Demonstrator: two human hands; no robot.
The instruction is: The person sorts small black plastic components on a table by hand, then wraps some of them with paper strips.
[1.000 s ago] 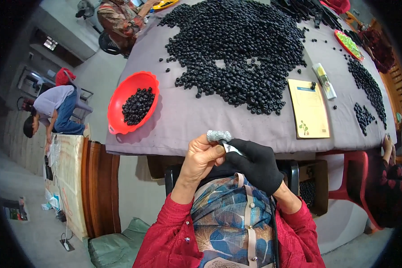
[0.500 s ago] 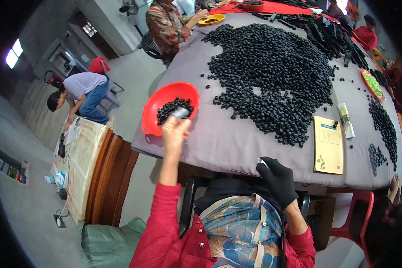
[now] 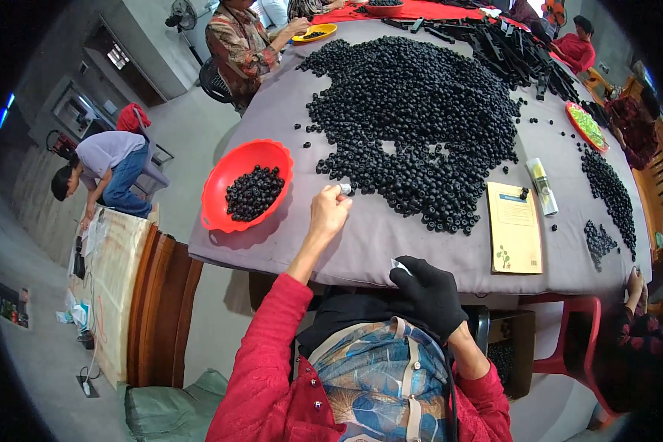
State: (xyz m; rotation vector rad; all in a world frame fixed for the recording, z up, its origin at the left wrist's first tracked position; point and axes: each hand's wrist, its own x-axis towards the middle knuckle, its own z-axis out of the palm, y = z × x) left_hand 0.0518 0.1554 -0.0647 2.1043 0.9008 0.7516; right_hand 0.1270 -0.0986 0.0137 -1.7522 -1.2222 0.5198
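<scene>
My bare left hand [image 3: 330,212] is at the near left edge of a large heap of small black ring-shaped pieces [image 3: 420,110]. Its fingers are closed, and a silvery-white cover or object shows at the fingertip, beside a black piece. Whether a piece is pinched there is hidden. To its left, a red scalloped bowl [image 3: 278,156] holds a mound of black pieces [image 3: 254,193]. My right hand [image 3: 429,295], in a black glove, is closed at the table's near edge. A small white bit shows by its thumb; what the fingers hold is hidden.
A yellow booklet [image 3: 514,239] and a pale tube-shaped package [image 3: 542,186] lie right of the heap on the grey cloth [image 3: 309,254]. Smaller black piles [image 3: 610,195] and a red-rimmed dish [image 3: 586,127] are farther right. Other people sit around the table.
My left hand has moved right, from over the red bowl to the heap's edge. My gloved right hand stays by the table edge. The whole view has shifted slightly.
</scene>
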